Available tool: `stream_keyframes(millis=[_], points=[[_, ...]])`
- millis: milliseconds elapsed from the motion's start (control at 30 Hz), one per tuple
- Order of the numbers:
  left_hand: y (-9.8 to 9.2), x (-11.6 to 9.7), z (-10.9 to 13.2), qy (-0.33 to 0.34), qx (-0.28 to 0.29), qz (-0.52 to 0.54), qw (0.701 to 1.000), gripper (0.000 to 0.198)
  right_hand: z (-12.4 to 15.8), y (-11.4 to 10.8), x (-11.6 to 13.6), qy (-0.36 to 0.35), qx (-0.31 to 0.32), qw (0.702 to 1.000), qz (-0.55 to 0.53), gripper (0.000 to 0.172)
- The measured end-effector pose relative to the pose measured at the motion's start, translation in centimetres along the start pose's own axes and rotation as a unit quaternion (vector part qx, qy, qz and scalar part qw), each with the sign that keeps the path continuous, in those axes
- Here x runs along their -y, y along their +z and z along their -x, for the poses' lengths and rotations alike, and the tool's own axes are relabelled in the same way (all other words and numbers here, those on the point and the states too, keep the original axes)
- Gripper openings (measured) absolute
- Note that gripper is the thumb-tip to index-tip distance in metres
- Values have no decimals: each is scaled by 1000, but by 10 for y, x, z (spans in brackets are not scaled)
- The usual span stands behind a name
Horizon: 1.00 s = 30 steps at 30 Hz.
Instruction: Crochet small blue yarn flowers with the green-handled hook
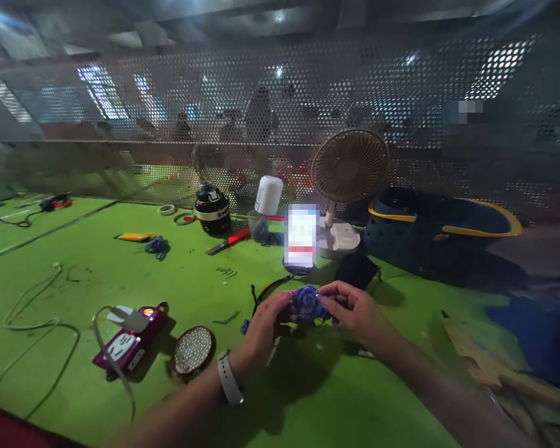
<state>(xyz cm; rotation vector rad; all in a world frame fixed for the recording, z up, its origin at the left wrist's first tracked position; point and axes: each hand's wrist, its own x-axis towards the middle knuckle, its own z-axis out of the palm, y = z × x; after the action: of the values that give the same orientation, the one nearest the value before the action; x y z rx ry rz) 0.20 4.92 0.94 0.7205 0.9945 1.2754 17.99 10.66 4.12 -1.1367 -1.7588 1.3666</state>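
Observation:
Between my hands, above the green table, is a blue-purple flower (307, 302) with curled, layered petals that looks knitted or made of yarn. My left hand (271, 320) wraps its left side, fingers closed on it. From the right, my right hand (348, 305) pinches its edge between thumb and fingers. The underside of the flower is hidden. Just left of my left hand lies a small blue scrap (245, 326). A phone (300, 239) with a blurred, lit screen stands upright behind the flower. A black pouch (356, 271) lies behind my right hand.
A purple power strip (133, 342) with cables and a round studded disc (193, 350) lie at left. Farther back are a yellow cutter (134, 237), a blue yarn bundle (157, 247), a black jug (213, 211), a fan (350, 167) and a dark blue basket (396, 239). Perforated metal panels stand behind.

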Motion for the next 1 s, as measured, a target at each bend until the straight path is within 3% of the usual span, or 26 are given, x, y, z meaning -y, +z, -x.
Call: stream_keyframes(millis=[133,300,467,667,833,1000], points=[[2,-1,-1,23,6,-65,998,39,1,2,-7,6,-19,999,-44,26],[0,1,-3,45,-2,-85,995,35,1,5,-14,31,4,997,-75,29],[-7,7,-6,68,41,-85,993,38,2,5,-16,48,4,995,-88,34],[-6,6,-5,37,88,-76,992,39,3,6,-18,51,33,993,-105,32],[-5,2,-5,17,81,-55,995,54,2,8,-21,50,-17,995,-80,31],[-6,7,-7,34,58,-84,994,34,2,8,-18,12,-29,998,-47,26]])
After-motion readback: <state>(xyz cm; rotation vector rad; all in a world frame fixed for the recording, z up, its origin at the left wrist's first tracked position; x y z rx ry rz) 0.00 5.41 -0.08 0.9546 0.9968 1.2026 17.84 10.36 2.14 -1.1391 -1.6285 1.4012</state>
